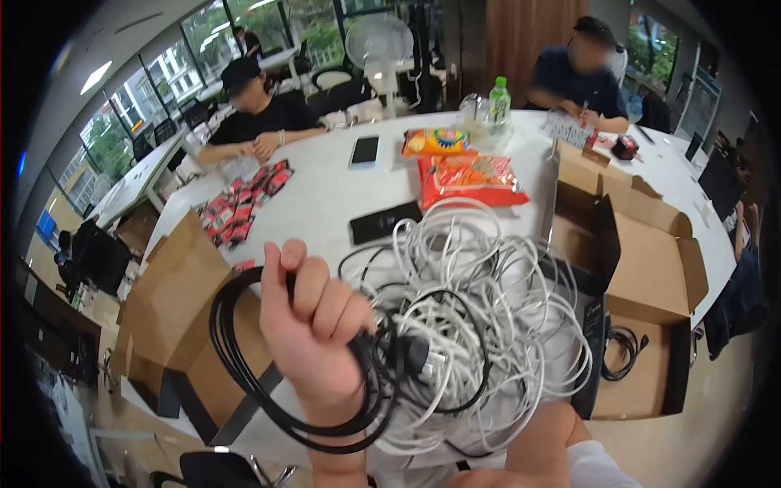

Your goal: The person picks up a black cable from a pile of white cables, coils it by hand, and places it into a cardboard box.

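My left hand (316,313) is raised with its fingers curled in, closed on a coiled black cable (236,362). The cable's thick loops hang around the wrist, and part of the coil passes behind the hand. Beside the wrist, a black plug (413,356) with a pale end overlaps the pile. A large tangle of white cables (504,325) lies on the table just right of my left hand, with a few black strands among it. My right arm (547,435) shows at the bottom edge; its hand is hidden.
Open cardboard boxes stand left (175,313) and right (651,252); a black cable (622,354) lies in the right one. Beyond are two phones (366,151), snack bags (468,180), a green-capped bottle (499,102) and red packets (244,199). Two people sit across the white table (317,191).
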### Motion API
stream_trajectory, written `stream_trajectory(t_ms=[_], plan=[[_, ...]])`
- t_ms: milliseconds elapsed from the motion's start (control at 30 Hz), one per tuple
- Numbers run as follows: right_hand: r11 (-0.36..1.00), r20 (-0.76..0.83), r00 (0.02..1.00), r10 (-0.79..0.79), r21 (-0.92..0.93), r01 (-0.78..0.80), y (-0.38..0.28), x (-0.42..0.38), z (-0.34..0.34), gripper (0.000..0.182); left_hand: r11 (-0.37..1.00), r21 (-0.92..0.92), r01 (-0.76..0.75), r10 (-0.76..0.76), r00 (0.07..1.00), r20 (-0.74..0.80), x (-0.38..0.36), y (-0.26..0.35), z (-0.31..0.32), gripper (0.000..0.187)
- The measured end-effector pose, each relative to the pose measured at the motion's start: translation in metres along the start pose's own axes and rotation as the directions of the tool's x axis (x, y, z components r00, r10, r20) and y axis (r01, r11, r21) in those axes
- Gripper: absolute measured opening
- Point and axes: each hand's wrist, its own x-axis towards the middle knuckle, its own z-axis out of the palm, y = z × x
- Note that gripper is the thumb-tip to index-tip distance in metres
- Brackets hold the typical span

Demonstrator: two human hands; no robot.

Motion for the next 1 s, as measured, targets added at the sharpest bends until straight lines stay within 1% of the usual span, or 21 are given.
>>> stream_trajectory(t_ms=[33, 67, 167, 233, 333, 367, 400, 433, 500, 567, 667, 767, 867, 933, 967, 1000], plan=[[1.0, -0.008, 1.0, 0.015, -0.002, -0.015, 0.0, 0.003, -0.001, 0.046, 0.984, 0.139, -0.109, 0.112, 0.994, -0.012, 0.002, -0.002, -0.001, 0.032], [0.999, -0.017, 0.999, 0.034, -0.006, -0.034, -0.001, 0.005, -0.002, 0.046, 0.977, 0.171, -0.13, 0.141, 0.989, -0.054, 0.003, -0.001, -0.002, 0.031], [0.994, -0.023, 0.994, 0.104, -0.034, -0.104, -0.004, 0.008, -0.004, 0.045, 0.999, 0.032, -0.023, 0.025, 0.997, -0.071, 0.007, 0.006, -0.007, 0.03], [0.974, -0.059, 0.975, 0.215, -0.055, -0.219, -0.021, 0.006, -0.012, 0.046, 1.0, 0.021, -0.014, 0.016, 0.996, -0.088, 0.009, 0.006, -0.011, 0.029], [0.913, -0.122, 0.911, 0.393, -0.065, -0.403, -0.045, 0.0, -0.017, 0.047, 1.0, 0.001, -0.019, 0.019, 0.995, -0.101, 0.009, 0.002, -0.013, 0.029], [0.898, -0.268, 0.925, 0.269, -0.278, -0.342, -0.049, -0.004, -0.017, 0.042, 1.0, 0.006, -0.029, 0.029, 0.995, -0.099, 0.009, 0.001, -0.013, 0.029], [0.831, -0.38, 0.919, 0.101, -0.477, -0.288, -0.046, -0.008, -0.021, 0.042, 0.999, 0.011, -0.039, 0.04, 0.995, -0.096, 0.008, 0.0, -0.013, 0.029], [0.701, -0.476, 0.876, -0.072, -0.65, -0.295, -0.043, -0.012, -0.024, 0.043, 0.999, 0.015, -0.051, 0.052, 0.994, -0.091, 0.008, 0.0, -0.013, 0.029], [0.522, -0.538, 0.801, -0.264, -0.778, -0.35, -0.035, -0.012, -0.039, 0.051, 0.996, 0.048, -0.08, 0.084, 0.992, -0.094, 0.007, 0.001, -0.012, 0.03], [0.482, -0.574, 0.778, -0.257, -0.773, -0.411, -0.036, 0.002, -0.061, 0.057, 0.992, 0.055, -0.111, 0.115, 0.99, -0.087, 0.007, 0.003, -0.01, 0.03], [0.407, -0.655, 0.754, -0.037, -0.699, -0.587, -0.013, 0.016, -0.094, 0.061, 0.988, 0.058, -0.14, 0.145, 0.986, -0.085, 0.005, 0.003, -0.009, 0.031], [0.389, -0.634, 0.726, 0.265, -0.619, -0.682, 0.008, 0.015, -0.121, 0.063, 0.987, 0.113, -0.114, 0.124, 0.989, -0.085, 0.003, 0.001, -0.009, 0.028], [0.595, -0.57, 0.685, 0.453, -0.378, -0.709, 0.021, 0.017, -0.132, 0.057, 0.993, 0.079, -0.087, 0.094, 0.991, -0.1, 0.002, -0.003, -0.005, 0.029], [0.724, -0.525, 0.758, 0.387, -0.336, -0.603, 0.026, 0.022, -0.122, 0.056, 0.997, 0.043, -0.066, 0.07, 0.992, -0.109, 0.002, -0.004, -0.004, 0.029], [0.78, -0.504, 0.789, 0.351, -0.308, -0.544, 0.027, 0.025, -0.118, 0.056, 0.996, 0.062, -0.062, 0.068, 0.992, -0.106, 0.002, -0.005, -0.005, 0.029], [0.83, -0.496, 0.782, 0.377, -0.194, -0.523, 0.028, 0.025, -0.12, 0.045, 0.995, 0.081, -0.056, 0.064, 0.992, -0.105, 0.002, -0.006, -0.006, 0.029]])
